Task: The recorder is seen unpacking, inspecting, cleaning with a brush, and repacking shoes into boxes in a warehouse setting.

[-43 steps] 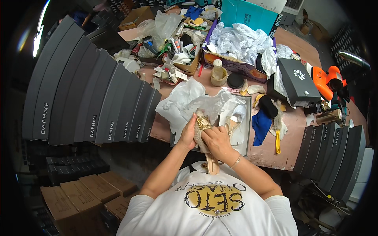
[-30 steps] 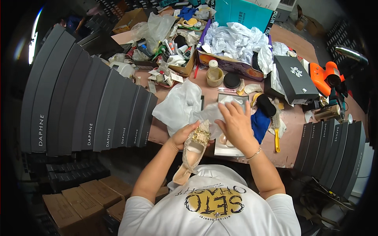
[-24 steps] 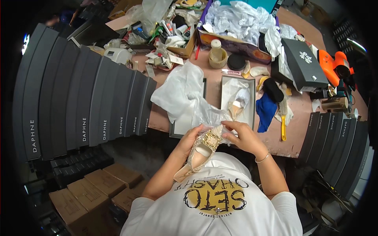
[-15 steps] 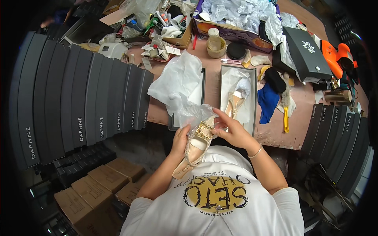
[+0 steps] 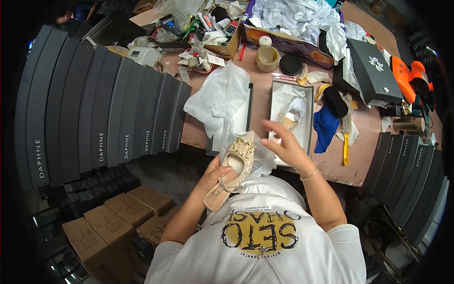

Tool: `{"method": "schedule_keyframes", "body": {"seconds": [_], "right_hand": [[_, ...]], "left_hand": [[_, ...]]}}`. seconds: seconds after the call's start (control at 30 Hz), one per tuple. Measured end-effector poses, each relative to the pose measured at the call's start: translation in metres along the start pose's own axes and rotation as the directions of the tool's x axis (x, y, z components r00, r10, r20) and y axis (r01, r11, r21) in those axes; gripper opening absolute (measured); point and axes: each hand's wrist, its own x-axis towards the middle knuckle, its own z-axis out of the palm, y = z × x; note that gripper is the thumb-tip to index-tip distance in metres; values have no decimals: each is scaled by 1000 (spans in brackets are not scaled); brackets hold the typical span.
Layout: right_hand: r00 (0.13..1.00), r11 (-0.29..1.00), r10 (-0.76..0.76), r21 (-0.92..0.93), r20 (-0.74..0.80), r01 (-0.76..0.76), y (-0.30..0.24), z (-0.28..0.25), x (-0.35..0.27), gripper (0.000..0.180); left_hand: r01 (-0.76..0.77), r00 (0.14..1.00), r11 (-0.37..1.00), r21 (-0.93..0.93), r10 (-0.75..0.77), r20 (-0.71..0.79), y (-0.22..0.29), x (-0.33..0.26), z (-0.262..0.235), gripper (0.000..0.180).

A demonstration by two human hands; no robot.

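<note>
My left hand (image 5: 213, 177) is closed around a beige sandal (image 5: 243, 158) with a gold-beaded front strap, held tilted in front of my shirt. Thin white wrapping paper (image 5: 220, 97) runs from an open shoebox half (image 5: 250, 111) down behind the sandal, and its loose end bunches along the sandal's right side. Just right of the sandal, my right hand (image 5: 291, 150) is open, thumb and index finger apart and nothing visible between them. Beyond it, a second shoebox half (image 5: 310, 111) holds the matching sandal (image 5: 289, 120), with white stuffing inside, partly hidden by my hand.
Dark grey shoeboxes line the left (image 5: 94, 113) and right (image 5: 402, 165) sides. A blue cloth (image 5: 325, 128) and a yellow-handled brush (image 5: 346, 146) lie on the table (image 5: 338, 173). Farther back are a jar (image 5: 267, 59), a paper-filled carton (image 5: 288, 40) and an orange tool (image 5: 402, 75).
The sandal has turned in my left hand, and its loose strap now shows. My right hand has left the sandal and moved right. The paper's end has shifted to the sandal's right side.
</note>
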Motion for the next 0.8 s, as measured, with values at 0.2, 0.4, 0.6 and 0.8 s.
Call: {"method": "schedule_keyframes", "body": {"seconds": [0.2, 0.4, 0.6, 0.8], "right_hand": [[981, 982, 95, 147, 169, -120, 5, -10, -1, 54], [966, 938, 256, 249, -31, -241, 5, -19, 2, 19], [980, 978, 179, 123, -88, -168, -18, -53, 2, 20], [985, 980, 157, 131, -65, -148, -34, -54, 3, 22]], "left_hand": [[-24, 999, 999, -45, 23, -27, 18, 1, 26, 71], [-62, 997, 994, -93, 57, -57, 5, -2, 36, 73], [-40, 998, 996, -75, 36, -51, 1, -5, 25, 70], [-111, 987, 994, 1, 111, -116, 1, -6, 38, 75]]}}
